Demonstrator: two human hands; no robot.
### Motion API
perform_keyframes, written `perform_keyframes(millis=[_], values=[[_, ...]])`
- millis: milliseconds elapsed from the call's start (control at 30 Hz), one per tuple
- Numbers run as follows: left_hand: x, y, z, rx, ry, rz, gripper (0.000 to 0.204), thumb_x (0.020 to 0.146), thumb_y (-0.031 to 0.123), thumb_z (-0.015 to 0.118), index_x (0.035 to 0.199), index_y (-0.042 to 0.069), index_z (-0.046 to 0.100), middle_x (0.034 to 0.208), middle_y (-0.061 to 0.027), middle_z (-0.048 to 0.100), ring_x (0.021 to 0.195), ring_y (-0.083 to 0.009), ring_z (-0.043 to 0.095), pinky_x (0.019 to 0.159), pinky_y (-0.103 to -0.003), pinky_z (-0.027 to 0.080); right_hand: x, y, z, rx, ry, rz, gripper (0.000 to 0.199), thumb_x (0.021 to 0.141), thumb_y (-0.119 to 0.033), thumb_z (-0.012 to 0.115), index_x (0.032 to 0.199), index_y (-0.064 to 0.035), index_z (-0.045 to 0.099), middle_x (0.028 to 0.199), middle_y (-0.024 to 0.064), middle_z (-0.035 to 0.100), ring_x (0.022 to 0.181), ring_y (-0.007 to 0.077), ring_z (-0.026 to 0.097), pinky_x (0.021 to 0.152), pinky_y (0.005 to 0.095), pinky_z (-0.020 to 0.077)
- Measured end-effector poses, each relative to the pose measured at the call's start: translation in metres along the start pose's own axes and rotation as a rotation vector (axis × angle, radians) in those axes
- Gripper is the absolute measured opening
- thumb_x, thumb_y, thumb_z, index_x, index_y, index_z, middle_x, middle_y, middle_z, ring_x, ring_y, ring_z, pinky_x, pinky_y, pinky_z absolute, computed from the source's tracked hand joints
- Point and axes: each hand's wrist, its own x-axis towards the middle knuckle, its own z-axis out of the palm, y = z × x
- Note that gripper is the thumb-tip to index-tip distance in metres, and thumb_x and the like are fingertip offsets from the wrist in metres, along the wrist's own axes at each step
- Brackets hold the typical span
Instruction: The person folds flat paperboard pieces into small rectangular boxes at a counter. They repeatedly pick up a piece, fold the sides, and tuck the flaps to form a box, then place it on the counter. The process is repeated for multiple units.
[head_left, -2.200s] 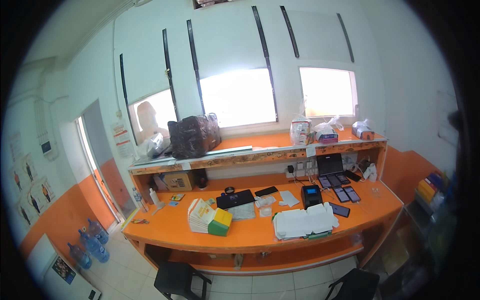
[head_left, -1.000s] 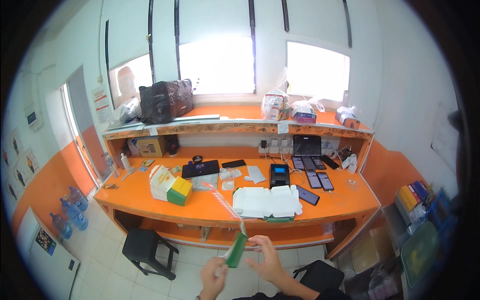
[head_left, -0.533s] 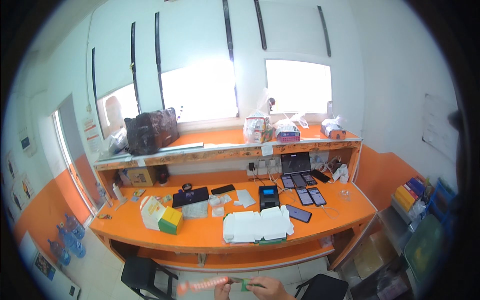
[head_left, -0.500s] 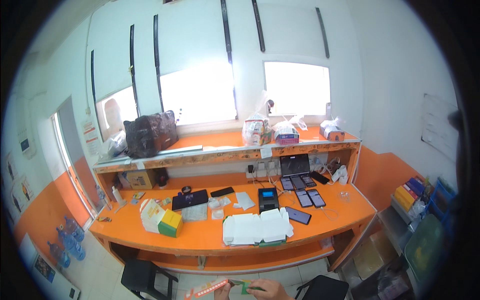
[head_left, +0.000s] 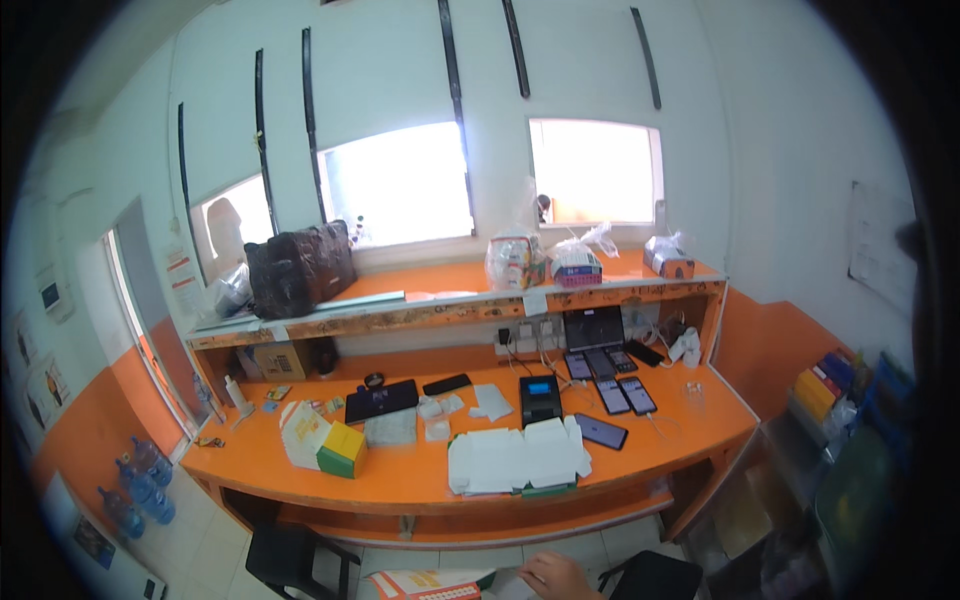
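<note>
Only my right hand [head_left: 556,577] shows, at the bottom edge, with its fingers curled on the right end of a flat folded carton [head_left: 430,582] printed in orange and green. The carton lies level, stretching left from the hand, low over the floor in front of the orange desk [head_left: 400,480]. My left hand is out of the picture. On the desk ahead lies a stack of flat white cartons [head_left: 515,456], and further left stands a made-up white, yellow and green box [head_left: 325,442].
The desk also carries a black card terminal [head_left: 540,398], several phones [head_left: 610,395], a small laptop [head_left: 594,328] and a black tablet [head_left: 381,400]. A black bag [head_left: 298,268] and wrapped packs sit on the upper shelf. Black stools [head_left: 295,560] stand below; water bottles [head_left: 135,480] at left.
The view has tipped upward, so my hands and the carton have sunk to the bottom edge. My left hand has dropped out of sight. The desk now sits lower in the picture.
</note>
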Motion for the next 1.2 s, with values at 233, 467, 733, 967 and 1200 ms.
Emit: perform_keyframes(millis=[233,467,733,967,1200], values=[[0.009,0.027,0.015,-0.215,0.083,-0.255,0.018,0.083,0.013,0.062,0.097,0.001,0.061,0.093,-0.0102,0.063,0.084,-0.0208,0.059,0.076,-0.035,0.047,0.005,-0.033,0.022,0.267,0.189,0.046,0.013,0.072,-0.009,0.072,0.082,-0.004,0.066,0.079,0.0135,0.061,0.07,0.0308,0.06,0.06,0.0368,0.0492],[0.014,0.039,0.025,-0.347,0.183,-0.468,0.025,0.078,0.007,0.068,0.101,0.003,0.061,0.1,-0.0078,0.062,0.094,-0.0197,0.057,0.085,-0.035,0.047,0.016,-0.031,0.008,0.361,0.144,0.013,0.009,0.075,-0.003,0.069,0.082,-0.0016,0.065,0.075,0.0099,0.061,0.064,0.0241,0.061,0.056,0.0302,0.0495],[0.018,0.058,0.01,-0.398,0.053,-0.443,0.021,0.086,0.011,0.065,0.105,0.0,0.06,0.098,-0.0042,0.061,0.09,-0.0137,0.056,0.078,-0.028,0.047,0.03,-0.031,-0.007,0.385,0.08,0.104,0.009,0.073,0.001,0.071,0.081,0.0007,0.067,0.071,0.0089,0.058,0.054,0.0171,0.056,0.047,0.0262,0.0428],[0.024,0.076,0.032,-0.518,0.232,-0.453,0.018,0.088,0.014,0.065,0.099,0.0,0.062,0.091,-0.0045,0.063,0.081,-0.0103,0.055,0.072,-0.026,0.047,0.025,-0.036,0.003,0.154,0.144,0.007,0.011,0.077,-0.004,0.066,0.088,-0.0013,0.068,0.074,0.0087,0.058,0.062,0.0248,0.058,0.054,0.0328,0.0464],[0.031,0.056,0.036,-0.686,0.294,-0.595,0.014,0.089,0.01,0.061,0.096,-0.002,0.061,0.089,-0.0048,0.061,0.077,-0.0087,0.054,0.068,-0.025,0.046,0.021,-0.035,0.001,0.563,-0.04,0.274,0.026,0.076,-0.007,0.067,0.102,-0.0035,0.065,0.093,0.0105,0.06,0.081,0.0271,0.059,0.071,0.0341,0.0488]])
